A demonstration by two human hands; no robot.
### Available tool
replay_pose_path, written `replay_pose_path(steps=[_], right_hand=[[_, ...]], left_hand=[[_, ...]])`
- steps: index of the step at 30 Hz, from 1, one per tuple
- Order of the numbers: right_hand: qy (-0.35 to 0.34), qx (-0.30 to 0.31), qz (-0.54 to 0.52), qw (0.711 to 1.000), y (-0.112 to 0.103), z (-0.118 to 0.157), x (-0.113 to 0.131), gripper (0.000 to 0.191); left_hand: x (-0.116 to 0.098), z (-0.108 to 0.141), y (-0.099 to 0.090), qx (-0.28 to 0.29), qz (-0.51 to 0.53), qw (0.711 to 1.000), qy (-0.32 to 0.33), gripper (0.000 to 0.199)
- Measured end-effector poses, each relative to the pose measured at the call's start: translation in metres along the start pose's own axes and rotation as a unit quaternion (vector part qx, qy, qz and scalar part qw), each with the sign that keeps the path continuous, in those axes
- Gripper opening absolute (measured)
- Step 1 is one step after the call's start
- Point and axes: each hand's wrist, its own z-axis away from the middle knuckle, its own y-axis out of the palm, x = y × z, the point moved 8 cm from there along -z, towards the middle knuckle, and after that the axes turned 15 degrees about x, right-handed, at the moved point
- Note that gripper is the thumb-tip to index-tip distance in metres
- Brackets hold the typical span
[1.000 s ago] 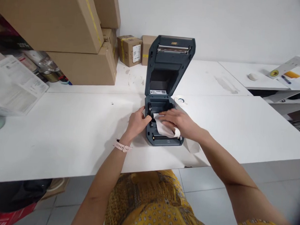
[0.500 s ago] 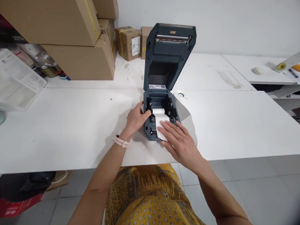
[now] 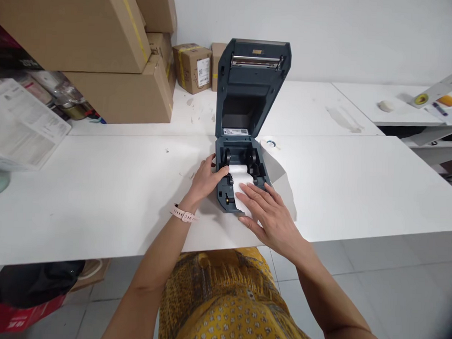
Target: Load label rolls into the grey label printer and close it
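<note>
A dark grey label printer sits on the white table with its lid raised. Inside, a strip of white label paper runs forward from between two black roll guides over the front edge. My left hand grips the printer's left side, thumb inside by the paper and fingers around the outer wall. Fingers outstretched, my right hand lies flat over the front of the paper and the printer's right front corner, hiding part of both.
Beside the printer, a loose sheet of backing paper lies under my right hand, with a small roll behind it. Cardboard boxes are stacked at the back left. Tape and a pen lie far right.
The black roll guides stand slightly closer together. My right hand has shifted a little over the paper, and my left hand keeps its place on the printer.
</note>
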Motion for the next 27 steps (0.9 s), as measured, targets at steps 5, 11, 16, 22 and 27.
replay_pose_path(steps=[5, 11, 16, 22, 27], right_hand=[[0.004, -0.002, -0.02, 1.0, 0.001, 0.002, -0.002, 0.048], [0.0, 0.006, -0.039, 0.999, 0.006, 0.001, -0.002, 0.054], [-0.002, 0.022, -0.1, 0.995, 0.002, 0.006, -0.006, 0.058], [0.025, -0.169, -0.238, 0.956, -0.079, -0.016, -0.085, 0.037], [0.087, -0.247, -0.272, 0.926, -0.139, -0.125, -0.175, 0.076]], left_hand=[[0.006, -0.003, 0.005, 0.018, 0.052, 0.998, 0.009, 0.072], [0.005, -0.005, 0.006, 0.031, 0.057, 0.998, 0.02, 0.073], [-0.027, 0.025, -0.007, -0.102, -0.116, 0.982, 0.106, 0.072], [-0.069, 0.11, 0.062, -0.027, -0.279, 0.9, 0.333, 0.04], [-0.061, 0.136, 0.088, -0.042, -0.372, 0.861, 0.344, 0.052]])
